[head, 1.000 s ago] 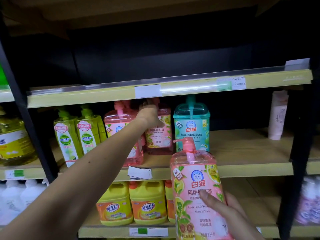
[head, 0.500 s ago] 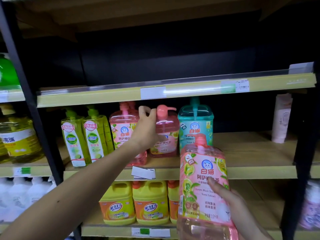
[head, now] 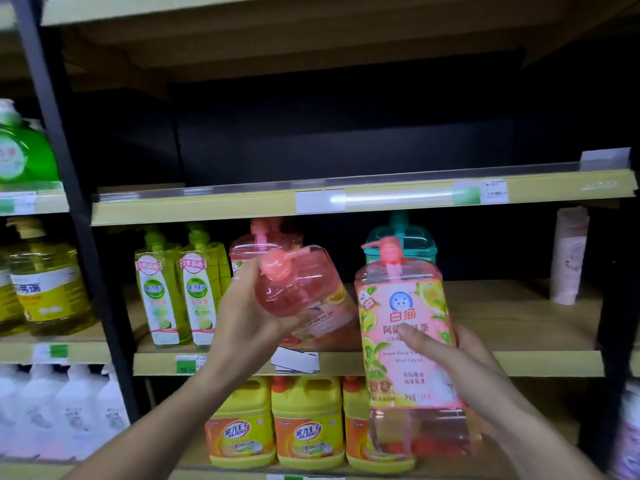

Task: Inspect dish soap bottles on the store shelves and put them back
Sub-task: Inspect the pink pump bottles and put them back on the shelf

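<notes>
Far left, we see a green jug (head: 26,154) up high and a yellow oil jug (head: 48,289) below it, past the black upright (head: 69,202). On the middle shelf (head: 519,363), two slim lime-green pump bottles (head: 180,296) stand side by side. Our left hand (head: 249,320) grips the tilted pink bottle (head: 301,289) from below, fingers curled round its shoulder. It leans steeply toward us, pump head facing the camera, clear pink liquid inside, held in front of the middle shelf with another pink bottle (head: 263,240) behind it. Below sit the yellow-and-orange jugs (head: 308,424) on the lower shelf. To the right, our right hand (head: 460,368) wraps round the upright pink bottle (head: 405,341), thumb across its label: a pink wrap with lemons, green leaves and a blue cat badge, coral pump on top, clear pink liquid showing below the label. Behind it stands a teal pump bottle (head: 405,240). Far right, a pale tube (head: 569,254) stands on the shelf.
</notes>
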`<action>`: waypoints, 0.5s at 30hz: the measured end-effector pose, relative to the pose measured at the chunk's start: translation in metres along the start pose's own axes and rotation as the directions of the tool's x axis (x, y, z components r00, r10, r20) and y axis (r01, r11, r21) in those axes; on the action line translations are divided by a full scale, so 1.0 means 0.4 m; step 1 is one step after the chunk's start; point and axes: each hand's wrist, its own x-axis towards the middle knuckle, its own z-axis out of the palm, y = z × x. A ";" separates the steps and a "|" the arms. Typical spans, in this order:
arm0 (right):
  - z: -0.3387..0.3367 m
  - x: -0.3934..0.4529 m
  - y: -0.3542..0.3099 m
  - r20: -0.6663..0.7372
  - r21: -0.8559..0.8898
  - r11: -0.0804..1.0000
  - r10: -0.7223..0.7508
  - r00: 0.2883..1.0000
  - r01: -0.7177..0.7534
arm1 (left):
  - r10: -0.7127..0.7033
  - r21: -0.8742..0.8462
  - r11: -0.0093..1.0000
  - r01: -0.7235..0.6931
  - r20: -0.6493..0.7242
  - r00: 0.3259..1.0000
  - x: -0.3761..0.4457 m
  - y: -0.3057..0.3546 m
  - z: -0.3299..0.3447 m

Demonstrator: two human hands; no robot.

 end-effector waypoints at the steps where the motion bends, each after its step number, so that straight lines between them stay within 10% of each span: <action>1: 0.015 0.016 -0.011 0.012 -0.026 0.999 -0.023 1.000 0.024 | -0.015 -0.038 0.999 0.014 -0.029 0.999 -0.008 0.016 -0.022; 15: 0.246 0.270 -0.047 -0.183 -0.317 0.945 -0.139 0.973 0.076 | -0.155 -0.162 0.980 0.117 -0.253 0.955 -0.126 0.003 -0.276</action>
